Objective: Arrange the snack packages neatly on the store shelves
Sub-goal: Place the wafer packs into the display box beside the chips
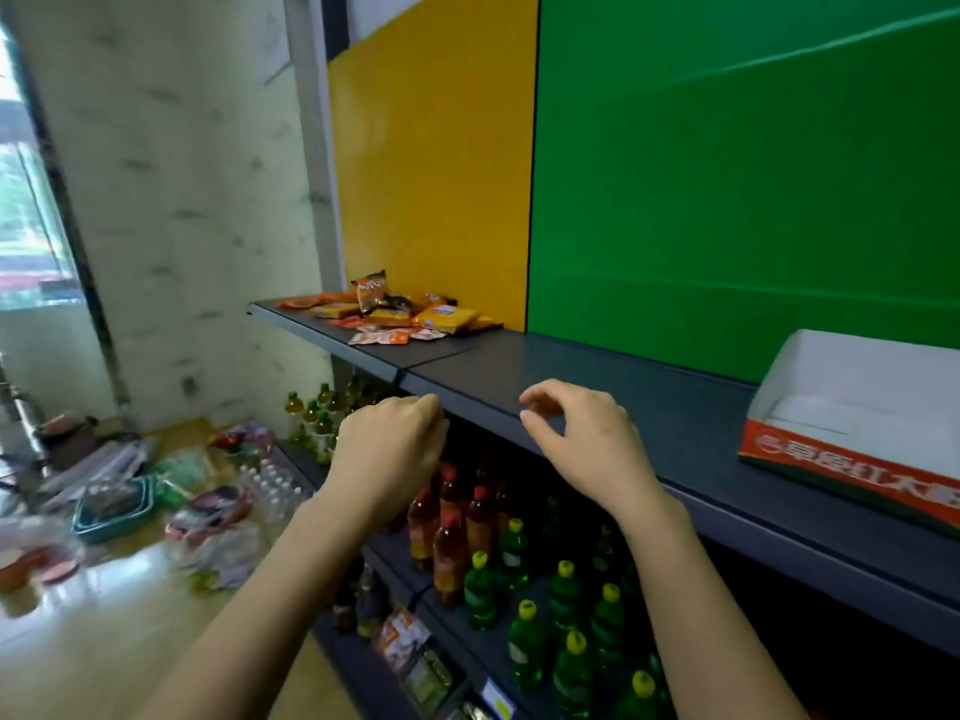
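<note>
A loose heap of orange and yellow snack packages (400, 311) lies on the far left end of the dark grey top shelf (649, 407), against the yellow back panel. One brown and orange bag stands tilted on top of the heap. My left hand (389, 444) hovers at the shelf's front edge with fingers curled in, holding nothing. My right hand (582, 433) is just to its right, over the shelf edge, fingers curved and apart, empty. Both hands are well short of the heap.
An empty white and orange cardboard display box (852, 423) sits on the shelf at the right. Lower shelves hold red-capped brown bottles (452, 522) and yellow-capped green bottles (566, 605). Bags, baskets and packaged goods (156, 491) litter the floor at the left.
</note>
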Action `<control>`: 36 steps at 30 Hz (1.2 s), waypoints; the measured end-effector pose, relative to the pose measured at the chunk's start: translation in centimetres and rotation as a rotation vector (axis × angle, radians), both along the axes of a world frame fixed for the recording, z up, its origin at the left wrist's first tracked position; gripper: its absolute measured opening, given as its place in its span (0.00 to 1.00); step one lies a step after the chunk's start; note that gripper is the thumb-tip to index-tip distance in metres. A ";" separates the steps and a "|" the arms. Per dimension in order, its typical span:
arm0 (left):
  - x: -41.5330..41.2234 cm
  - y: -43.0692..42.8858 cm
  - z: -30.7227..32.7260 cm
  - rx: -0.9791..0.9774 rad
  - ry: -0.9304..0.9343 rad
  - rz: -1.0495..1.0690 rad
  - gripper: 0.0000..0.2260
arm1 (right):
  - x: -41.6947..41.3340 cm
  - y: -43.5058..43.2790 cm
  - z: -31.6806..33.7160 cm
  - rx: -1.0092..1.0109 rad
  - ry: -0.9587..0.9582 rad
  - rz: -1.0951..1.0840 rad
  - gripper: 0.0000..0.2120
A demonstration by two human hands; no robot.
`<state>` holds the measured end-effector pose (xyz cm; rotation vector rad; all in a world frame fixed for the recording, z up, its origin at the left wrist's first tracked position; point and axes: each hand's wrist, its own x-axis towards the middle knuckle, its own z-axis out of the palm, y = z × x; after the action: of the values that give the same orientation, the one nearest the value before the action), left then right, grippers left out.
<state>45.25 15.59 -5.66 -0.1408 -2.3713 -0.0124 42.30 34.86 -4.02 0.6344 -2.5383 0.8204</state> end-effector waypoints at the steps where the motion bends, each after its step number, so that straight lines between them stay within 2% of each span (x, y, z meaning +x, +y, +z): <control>1: -0.3 -1.1 -0.1 0.015 0.005 0.006 0.12 | -0.7 -1.2 0.0 -0.004 0.001 0.004 0.12; 7: -4.6 -8.1 -1.5 0.034 -0.008 0.041 0.16 | -6.2 -7.9 -0.6 0.000 -0.020 0.033 0.12; 11: -8.7 -12.8 -2.5 0.034 -0.018 0.074 0.13 | -10.9 -12.3 -1.2 0.007 -0.037 0.041 0.11; 15: -14.5 -17.1 -2.9 0.056 -0.002 0.088 0.20 | -16.6 -16.6 -1.7 -0.002 -0.048 0.029 0.11; 25: -28.7 -24.2 -2.3 0.102 -0.059 -0.014 0.11 | -28.7 -23.1 -1.2 0.005 -0.039 -0.102 0.10; 32: -36.6 -26.7 -1.6 0.204 -0.075 -0.136 0.11 | -33.3 -24.5 -0.5 0.069 -0.037 -0.243 0.10; 36: -41.7 -27.1 -0.7 0.212 -0.067 -0.292 0.10 | -34.9 -25.4 0.3 0.135 -0.027 -0.349 0.10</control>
<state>3.51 -11.48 -6.36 -0.3869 -2.3778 -0.4114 7.38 9.48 -3.71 0.2068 -2.6383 0.5425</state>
